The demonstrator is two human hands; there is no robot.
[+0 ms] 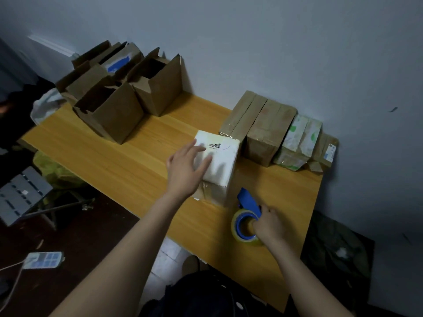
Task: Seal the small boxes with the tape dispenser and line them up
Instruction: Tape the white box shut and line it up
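Note:
A white box with a QR code on top stands in the middle of the wooden table. My left hand lies on its top left side with fingers spread and straight. To the right of the box, near the front edge, my right hand grips the blue tape dispenser that carries a clear tape roll. A row of sealed boxes, brown and one white-green, stands along the wall at the right.
Several open brown cardboard boxes are clustered at the table's far left corner. The wall runs directly behind both groups. On the floor at left lie a power strip and a grey device on a stand.

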